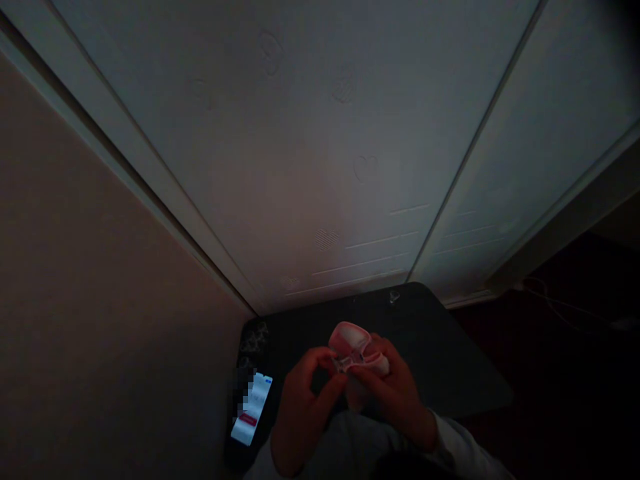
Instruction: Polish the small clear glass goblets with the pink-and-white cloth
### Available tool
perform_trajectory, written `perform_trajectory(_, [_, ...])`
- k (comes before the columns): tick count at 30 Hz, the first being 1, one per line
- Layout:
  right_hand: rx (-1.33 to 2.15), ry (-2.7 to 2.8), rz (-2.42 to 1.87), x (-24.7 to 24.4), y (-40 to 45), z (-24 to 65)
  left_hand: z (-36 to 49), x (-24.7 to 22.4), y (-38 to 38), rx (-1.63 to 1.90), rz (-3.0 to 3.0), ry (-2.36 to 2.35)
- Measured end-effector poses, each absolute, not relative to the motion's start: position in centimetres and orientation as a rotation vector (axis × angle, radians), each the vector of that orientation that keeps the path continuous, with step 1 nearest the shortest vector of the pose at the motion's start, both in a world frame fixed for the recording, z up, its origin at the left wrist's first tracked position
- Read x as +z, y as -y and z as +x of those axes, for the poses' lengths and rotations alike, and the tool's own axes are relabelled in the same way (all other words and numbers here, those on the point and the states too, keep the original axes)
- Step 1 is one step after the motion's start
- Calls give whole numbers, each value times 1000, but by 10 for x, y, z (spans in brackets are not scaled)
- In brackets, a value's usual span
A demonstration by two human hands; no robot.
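The pink item (343, 335) was clamped between left hand (306, 400) and right hand (400, 390); light, even pressure was judged advisable.

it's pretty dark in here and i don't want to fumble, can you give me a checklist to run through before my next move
1. Right hand steady on the pink piece: ok, thumb and fingers hold it.
2. Left hand on the clear part: ok, fingertips are at its end.
3. Clear part joined to the pink piece: cannot tell, fingers and dimness hide it.
4. Small clear plastic piece in sight: ok, near the dark table's far edge.
5. Smartphone clear of the hands: ok, lit and apart from them on the left.
6. Light for fine detail: not ok, very dim.
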State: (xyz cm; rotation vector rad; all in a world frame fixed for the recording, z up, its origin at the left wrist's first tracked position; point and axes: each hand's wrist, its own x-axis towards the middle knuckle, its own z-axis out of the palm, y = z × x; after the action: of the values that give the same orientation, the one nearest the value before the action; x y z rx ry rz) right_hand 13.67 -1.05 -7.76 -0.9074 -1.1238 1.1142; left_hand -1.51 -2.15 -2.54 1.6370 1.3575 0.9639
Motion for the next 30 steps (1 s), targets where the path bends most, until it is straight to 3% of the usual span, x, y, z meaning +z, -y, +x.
perform_trajectory(11, [1017,1182,-933,-75,11,136,-7,-19,20,874,1578,-1381])
perform_trajectory(22, [1316,840,-1025,-64,7,137,-14,-30,23,1000,1754,-1362])
perform_trajectory(30, [1308,937,-1068,-64,8,138,-19,-32,20,960,1747,-1411])
